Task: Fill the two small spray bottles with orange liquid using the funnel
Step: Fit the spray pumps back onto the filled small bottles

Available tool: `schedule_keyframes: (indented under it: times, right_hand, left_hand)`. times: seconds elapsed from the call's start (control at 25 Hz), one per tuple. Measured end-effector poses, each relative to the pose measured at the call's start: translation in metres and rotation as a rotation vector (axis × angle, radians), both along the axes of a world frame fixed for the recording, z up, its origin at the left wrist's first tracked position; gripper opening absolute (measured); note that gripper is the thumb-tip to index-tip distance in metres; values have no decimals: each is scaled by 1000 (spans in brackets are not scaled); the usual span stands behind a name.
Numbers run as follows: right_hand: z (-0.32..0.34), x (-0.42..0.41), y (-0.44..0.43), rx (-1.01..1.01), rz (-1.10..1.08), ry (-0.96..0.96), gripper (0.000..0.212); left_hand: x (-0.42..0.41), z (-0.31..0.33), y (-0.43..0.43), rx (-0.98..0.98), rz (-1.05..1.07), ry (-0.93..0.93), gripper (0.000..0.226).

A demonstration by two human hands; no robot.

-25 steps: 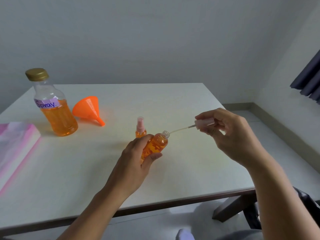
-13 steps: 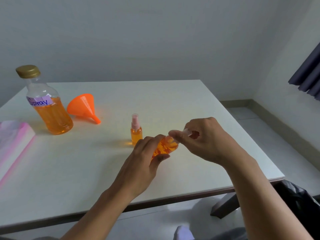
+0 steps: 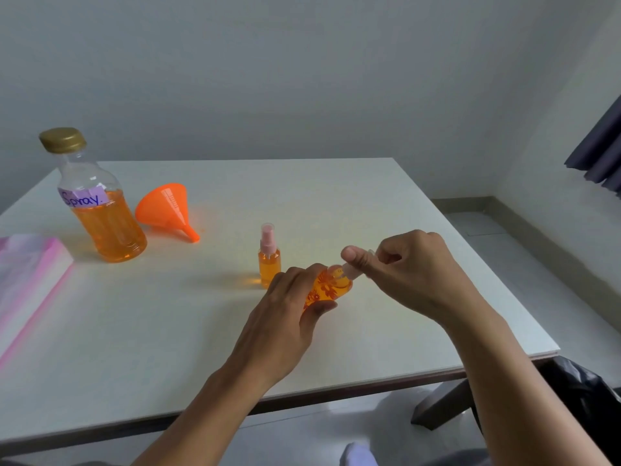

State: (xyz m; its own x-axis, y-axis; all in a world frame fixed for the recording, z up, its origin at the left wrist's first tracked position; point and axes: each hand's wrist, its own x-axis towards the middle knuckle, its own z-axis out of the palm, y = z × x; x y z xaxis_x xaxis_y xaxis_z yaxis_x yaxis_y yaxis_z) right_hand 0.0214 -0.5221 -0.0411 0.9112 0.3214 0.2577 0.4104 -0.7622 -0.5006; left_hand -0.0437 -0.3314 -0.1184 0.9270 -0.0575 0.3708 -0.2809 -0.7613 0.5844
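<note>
My left hand (image 3: 285,317) grips a small flower-patterned spray bottle (image 3: 327,285) full of orange liquid, tilted above the white table (image 3: 168,331). My right hand (image 3: 406,270) pinches the pink spray cap (image 3: 351,270) sitting at that bottle's neck. A second small spray bottle (image 3: 269,257), capped and holding orange liquid, stands upright just left of my hands. The orange funnel (image 3: 168,210) lies on its side at the back left. Beside it stands the large bottle (image 3: 97,203) labelled "Spray", about half full of orange liquid, gold lid on.
A pink and white folded cloth or book (image 3: 30,274) lies at the table's left edge. A dark curtain (image 3: 601,153) hangs at the far right. The table's front edge runs just below my forearms, with a dark bag (image 3: 584,398) under its right corner.
My right hand has brought the spray cap with its dip tube from out at the right down into the bottle's neck. The left hand has kept its grip on the bottle.
</note>
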Motion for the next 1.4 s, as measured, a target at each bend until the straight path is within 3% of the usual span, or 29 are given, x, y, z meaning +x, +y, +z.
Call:
schedule_keyframes:
  times: [0.16, 0.24, 0.36, 0.4, 0.56, 0.68, 0.88, 1.0, 1.12, 1.24, 1.4]
  right_hand:
    - [10, -6, -7, 78, 206, 81, 34]
    - [0, -6, -3, 61, 164, 83, 22]
    - [-5, 2, 1, 51, -7, 99, 68]
    - [-3, 4, -3, 44, -10, 93, 72]
    - [4, -1, -16, 67, 206, 114, 40]
    - [-2, 0, -15, 122, 238, 186, 28]
    - [-1, 6, -12, 40, 255, 231, 37]
    - [-3, 3, -1, 103, 290, 273, 38]
    - [-11, 6, 10, 203, 289, 297, 46]
    - [-14, 4, 17, 214, 269, 285, 50]
    - [-10, 0, 17, 168, 258, 250, 35]
  left_hand:
    - [0, 2, 1, -12, -4, 8, 52]
    - [-1, 1, 2, -3, -24, -10, 47]
    - [-1, 0, -1, 18, -41, -30, 46]
    - [-1, 0, -1, 15, -45, -18, 47]
    - [0, 3, 3, -26, -68, 52, 47]
    - [-1, 6, 3, -58, -105, 129, 45]
    - [-5, 13, 5, -189, -214, 324, 38]
    - [-4, 17, 13, -274, -276, 377, 36]
    - [-6, 17, 12, -258, -231, 328, 39]
    - [-10, 19, 9, -101, -93, 135, 42]
    - [-10, 20, 10, -31, -47, 59, 49]
